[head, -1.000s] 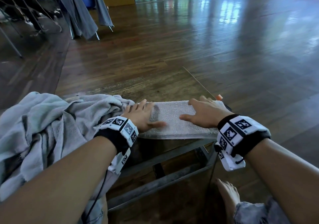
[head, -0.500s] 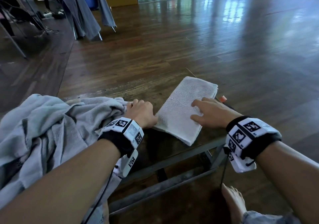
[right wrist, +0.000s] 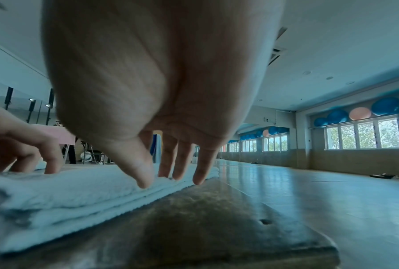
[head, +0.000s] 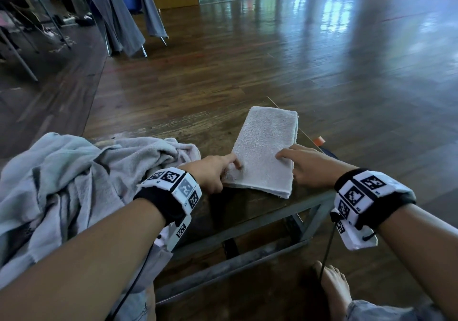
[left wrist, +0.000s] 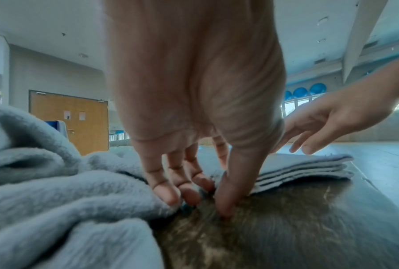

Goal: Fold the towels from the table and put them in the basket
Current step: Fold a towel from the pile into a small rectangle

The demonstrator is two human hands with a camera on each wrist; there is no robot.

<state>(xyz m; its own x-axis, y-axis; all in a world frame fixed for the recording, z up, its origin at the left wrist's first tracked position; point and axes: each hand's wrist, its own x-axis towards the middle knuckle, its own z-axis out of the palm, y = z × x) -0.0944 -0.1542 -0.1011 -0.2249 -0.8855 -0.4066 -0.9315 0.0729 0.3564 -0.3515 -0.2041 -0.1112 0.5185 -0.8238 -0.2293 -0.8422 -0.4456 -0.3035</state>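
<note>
A folded white towel [head: 265, 147] lies lengthwise on the table [head: 198, 127], its layered near edge towards me. My left hand [head: 215, 169] is at its near-left corner, with the index finger on top and the thumb against the corner's edge [left wrist: 226, 200], pinching it. My right hand [head: 304, 164] rests straight fingers [right wrist: 166, 163] on the towel's [right wrist: 78, 191] right edge. A heap of unfolded pale grey towels [head: 62, 184] lies just left of my left hand. No basket is in view.
The table's metal frame [head: 247, 224] runs along its near edge, and the right edge is just beyond the towel. A small orange thing [head: 319, 141] sits at that edge. My bare foot [head: 334, 288] is on the wooden floor. Grey cloths hang on a rack [head: 119, 18] far left.
The folded towel has been turned from lying crosswise to lying lengthwise, away from me. My left hand went from flat on it to its near-left corner; the right hand stayed on its right side.
</note>
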